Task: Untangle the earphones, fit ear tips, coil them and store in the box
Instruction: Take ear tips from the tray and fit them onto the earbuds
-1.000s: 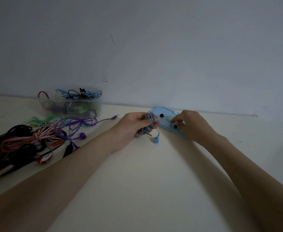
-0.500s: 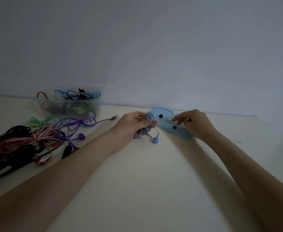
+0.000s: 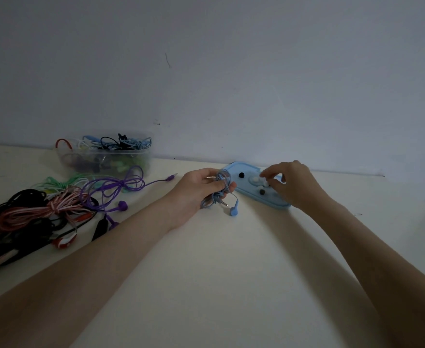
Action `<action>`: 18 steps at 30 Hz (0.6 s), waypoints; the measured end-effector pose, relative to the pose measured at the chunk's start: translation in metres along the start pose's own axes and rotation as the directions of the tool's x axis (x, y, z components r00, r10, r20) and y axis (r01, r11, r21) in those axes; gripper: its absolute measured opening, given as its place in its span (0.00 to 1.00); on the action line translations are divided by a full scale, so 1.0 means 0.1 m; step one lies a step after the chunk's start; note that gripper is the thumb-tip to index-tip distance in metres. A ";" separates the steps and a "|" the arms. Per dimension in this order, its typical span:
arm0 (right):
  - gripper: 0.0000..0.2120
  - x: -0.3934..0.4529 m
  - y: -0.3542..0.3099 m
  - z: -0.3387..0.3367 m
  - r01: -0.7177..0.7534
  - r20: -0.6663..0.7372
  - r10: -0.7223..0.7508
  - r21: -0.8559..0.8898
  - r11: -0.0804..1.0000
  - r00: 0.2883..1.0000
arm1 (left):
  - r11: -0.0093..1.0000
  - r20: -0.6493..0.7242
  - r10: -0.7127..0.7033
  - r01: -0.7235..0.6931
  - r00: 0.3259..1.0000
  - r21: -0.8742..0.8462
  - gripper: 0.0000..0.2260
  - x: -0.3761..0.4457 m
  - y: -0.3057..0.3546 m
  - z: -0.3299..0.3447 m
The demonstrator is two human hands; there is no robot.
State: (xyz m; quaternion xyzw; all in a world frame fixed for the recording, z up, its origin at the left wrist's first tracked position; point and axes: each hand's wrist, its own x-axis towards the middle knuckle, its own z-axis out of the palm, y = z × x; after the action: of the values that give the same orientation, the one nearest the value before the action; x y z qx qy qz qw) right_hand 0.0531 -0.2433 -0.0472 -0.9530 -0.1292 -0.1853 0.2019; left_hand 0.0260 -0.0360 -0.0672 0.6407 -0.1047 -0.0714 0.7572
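Note:
My left hand [image 3: 198, 189] grips a bundle of blue earphones [image 3: 218, 189] just above the table; one blue earbud [image 3: 234, 210] and the jack plug dangle below the fist. To its right lies a light blue lid [image 3: 246, 190] carrying loose ear tips, among them a black ear tip [image 3: 241, 175]. My right hand [image 3: 290, 180] hovers over the lid's far part with fingers curled, thumb and forefinger pinching at something small and pale that I cannot make out. The clear plastic box [image 3: 105, 159], full of coiled earphones, stands at the back left by the wall.
A tangle of earphones covers the left of the table: purple earphones [image 3: 117, 188], a pink-and-white coil [image 3: 38, 212], green cords [image 3: 63, 180] and black cords [image 3: 17, 227]. The wall [image 3: 231, 84] runs along the table's far edge. The cream table [image 3: 231, 272] stretches toward me between my forearms.
My right hand has lifted from pressing on the lid and shifted right and back, fingers now pinched above it. My left hand keeps its hold on the blue bundle, nearly still.

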 end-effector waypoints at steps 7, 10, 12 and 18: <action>0.23 0.03 -0.07 0.09 -0.015 0.024 0.016 -0.051 0.999 1.000 | 0.999 -0.015 0.019 -0.020 1.000 -0.050 0.06 0.03 -0.01 -0.01; 0.22 0.09 -0.06 0.10 -0.036 0.019 0.038 -0.098 0.995 0.999 | 0.998 -0.017 0.027 -0.028 1.000 -0.063 0.05 0.04 -0.02 -0.03; 0.19 0.14 -0.06 0.12 -0.052 0.004 0.052 -0.115 0.992 0.999 | 0.995 -0.023 0.027 -0.029 0.999 -0.098 0.05 0.05 -0.02 -0.03; 0.08 0.27 -0.10 0.17 -0.171 0.043 0.174 -0.077 0.982 0.984 | 0.993 -0.019 0.025 -0.027 0.999 -0.116 0.04 0.07 -0.02 -0.03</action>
State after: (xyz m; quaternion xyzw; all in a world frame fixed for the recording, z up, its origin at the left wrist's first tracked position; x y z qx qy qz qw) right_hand 0.0798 -0.2227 -0.0473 -0.9716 -0.0443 -0.1480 0.1791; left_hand 0.0332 -0.0347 -0.0693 0.5948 -0.1021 -0.0616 0.7950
